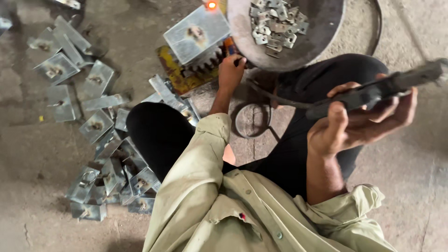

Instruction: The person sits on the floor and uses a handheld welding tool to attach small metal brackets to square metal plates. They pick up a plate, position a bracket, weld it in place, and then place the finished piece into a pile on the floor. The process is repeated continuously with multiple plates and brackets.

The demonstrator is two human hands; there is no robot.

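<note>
On the floor, seated view: we look down on a person in a pale green shirt point(242, 210) and dark trousers, sitting on bare concrete floor point(32, 149).
Right hand: we see the right hand point(361, 119) raised above the right knee, its fingers point(343, 116) wrapped round a dark, long-handled tool point(378, 91) that runs up and right; a dark cable point(275, 98) trails from its near end.
Left hand: the left hand point(231, 70) reaches forward, fingers curled narrow against the edge of a toothed metal part point(205, 63); we cannot tell whether it pinches anything.
Square plate: a shiny square plate point(197, 33) lies tilted on that toothed part, just ahead of the left hand, with a dark weld mark in its middle.
Glow: an orange-red spot point(212, 5) shows just above the plate.
Pan: a round dark pan point(322, 32) ahead holds a heap of small metal pieces point(276, 24).
Ring: a metal ring point(252, 120) lies on the floor between the knees.
Left pile: many similar plates point(100, 126) lie scattered and stacked left of the left knee.
</note>
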